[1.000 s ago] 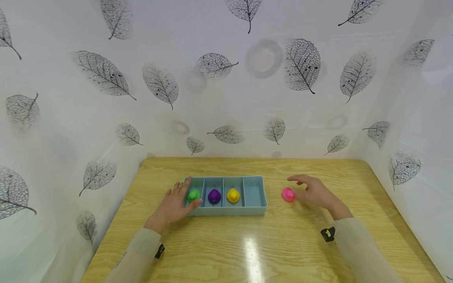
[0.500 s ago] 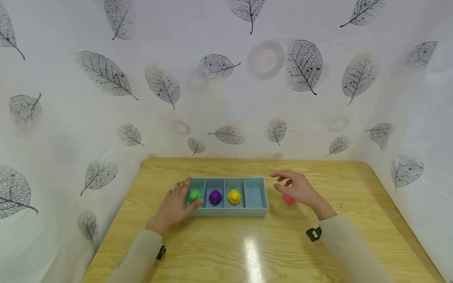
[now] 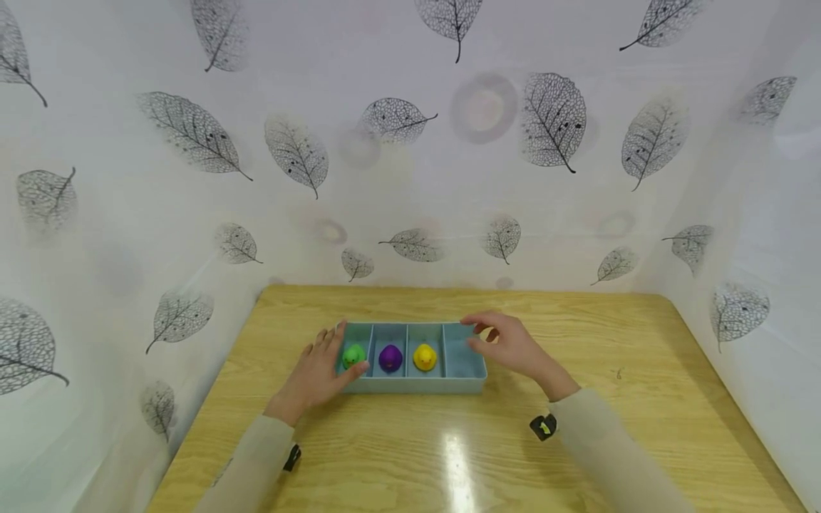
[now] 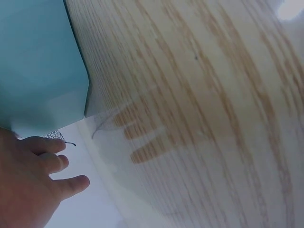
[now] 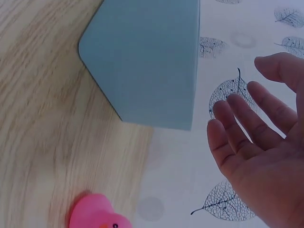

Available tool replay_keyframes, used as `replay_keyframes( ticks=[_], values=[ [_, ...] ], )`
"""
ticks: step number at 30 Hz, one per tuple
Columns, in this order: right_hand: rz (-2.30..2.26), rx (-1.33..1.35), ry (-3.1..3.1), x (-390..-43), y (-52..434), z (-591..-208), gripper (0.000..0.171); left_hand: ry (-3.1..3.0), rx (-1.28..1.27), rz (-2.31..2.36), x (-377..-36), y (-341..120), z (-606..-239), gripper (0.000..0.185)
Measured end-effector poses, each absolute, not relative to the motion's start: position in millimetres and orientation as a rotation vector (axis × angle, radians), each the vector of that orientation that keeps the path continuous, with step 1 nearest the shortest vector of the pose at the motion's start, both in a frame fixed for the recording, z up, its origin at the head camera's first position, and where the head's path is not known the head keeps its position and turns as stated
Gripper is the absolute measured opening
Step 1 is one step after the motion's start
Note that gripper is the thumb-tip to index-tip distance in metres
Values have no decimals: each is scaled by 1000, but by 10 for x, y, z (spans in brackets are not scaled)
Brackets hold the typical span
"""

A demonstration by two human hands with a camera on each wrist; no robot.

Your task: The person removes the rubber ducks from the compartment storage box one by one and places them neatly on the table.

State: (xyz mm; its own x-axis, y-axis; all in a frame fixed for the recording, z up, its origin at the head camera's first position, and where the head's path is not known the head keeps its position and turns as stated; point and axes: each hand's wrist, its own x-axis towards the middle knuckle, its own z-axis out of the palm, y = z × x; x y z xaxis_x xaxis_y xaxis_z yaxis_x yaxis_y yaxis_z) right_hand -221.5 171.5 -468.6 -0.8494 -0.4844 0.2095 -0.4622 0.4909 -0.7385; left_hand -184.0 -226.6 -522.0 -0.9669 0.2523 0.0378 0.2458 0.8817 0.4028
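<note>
A light blue tray [image 3: 410, 385] with four compartments lies on the wooden table. From left to right it holds a green duck [image 3: 352, 355], a purple duck [image 3: 390, 357] and a yellow duck [image 3: 424, 356]; the right compartment [image 3: 459, 356] is bare. My left hand [image 3: 328, 354] rests against the tray's left end, thumb along the front wall. My right hand [image 3: 490, 336] hovers with straight fingers at the tray's right end and holds nothing. In the right wrist view a pink duck [image 5: 97, 214] sits on the table near the tray's corner [image 5: 147, 61], apart from the right hand [image 5: 251, 137]. The head view hides it.
The wooden table [image 3: 449, 449] is enclosed at the back and both sides by white sheets printed with grey leaves [image 3: 551, 117]. A bright glare spot lies on the table in front of the tray. The left wrist view shows the tray's corner [image 4: 38, 61] beside my fingers [image 4: 47, 164].
My right hand has moved left, away from the pink duck and up to the tray's right end. The duck stayed on the table. My left hand has not moved.
</note>
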Motion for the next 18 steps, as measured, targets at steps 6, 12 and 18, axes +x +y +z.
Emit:
replay_keyframes(
  ticks=[6, 12, 18],
  values=[
    [-1320, -870, 2669, -2198, 1593, -4734, 42, 3033, 400, 642, -1844, -2270, -5230, 99],
    [-1346, -878, 2653, -2187, 1509, -4772, 43, 3018, 394, 648, -1839, -2261, -5213, 99],
    [-1315, -904, 2632, -2195, 1442, -4788, 45, 3028, 403, 651, -1830, -2256, -5197, 99]
  ],
)
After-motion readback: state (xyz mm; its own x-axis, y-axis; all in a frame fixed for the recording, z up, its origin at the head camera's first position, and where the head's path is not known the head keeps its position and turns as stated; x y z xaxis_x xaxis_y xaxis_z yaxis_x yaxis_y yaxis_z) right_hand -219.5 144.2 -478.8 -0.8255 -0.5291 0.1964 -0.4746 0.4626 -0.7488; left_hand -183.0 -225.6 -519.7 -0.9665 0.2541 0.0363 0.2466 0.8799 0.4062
